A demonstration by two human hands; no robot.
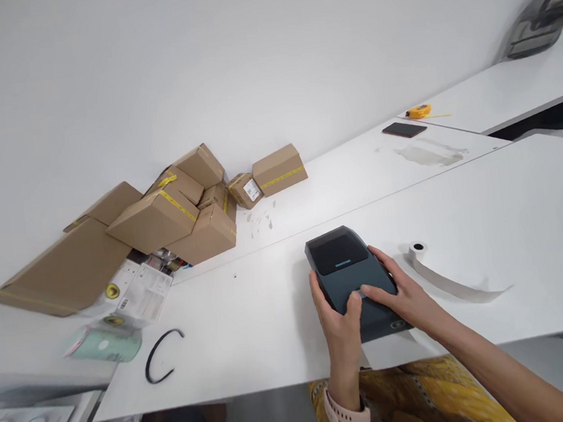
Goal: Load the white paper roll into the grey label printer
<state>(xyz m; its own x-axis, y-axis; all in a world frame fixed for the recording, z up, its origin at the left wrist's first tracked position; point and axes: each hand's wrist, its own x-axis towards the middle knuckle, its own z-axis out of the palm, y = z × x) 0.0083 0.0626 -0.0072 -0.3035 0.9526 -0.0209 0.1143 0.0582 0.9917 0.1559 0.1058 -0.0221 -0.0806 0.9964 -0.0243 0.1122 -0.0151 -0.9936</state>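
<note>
A dark blue-grey label printer (341, 252) with a glossy black window panel sits at the front of the white table. My left hand (337, 322) grips its left side, thumb pressed on the top near a small light tab. From the right, my right hand (403, 289) wraps the opposite side, and its thumb meets the same spot. The fingers under the edges are partly hidden. Right of the printer lies a small white paper roll (418, 250), its strip unrolled towards the front right.
Several cardboard boxes (156, 217) are piled against the wall at the back left. A black headband (151, 359) and plastic-wrapped packages (143, 289) lie at the left. Farther right are a phone (404, 129), a yellow tape measure (419, 112) and a transparent container (538, 26).
</note>
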